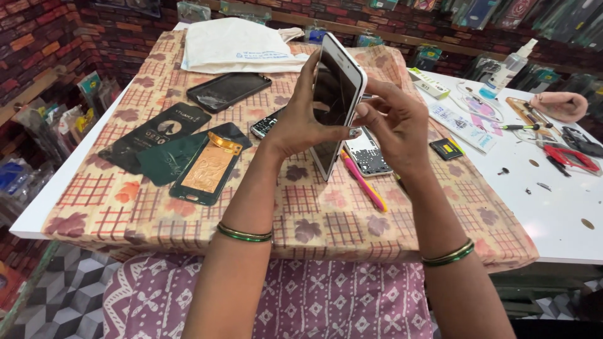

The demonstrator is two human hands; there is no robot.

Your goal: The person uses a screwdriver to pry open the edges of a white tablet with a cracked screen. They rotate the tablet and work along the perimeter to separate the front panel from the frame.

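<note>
Head view: the left hand (301, 122) grips a white smartphone (336, 103) upright from behind, fingers wrapped round its edge, while the right hand (396, 129) pinches the phone's other edge with its fingertips, above the middle of the table (559, 207). Under the phone lie a pink pen (364, 182) and a bare circuit panel (367, 154). On the patterned cloth (326, 220), toward the left edge, dark phone covers (207, 166); at the far edge, a white bag (235, 44). Red pliers (568, 157) sit at the right edge, with brick walls behind.

Bare forearms, a green bangle (244, 235) on each wrist, purple patterned garment (314, 301) below.
</note>
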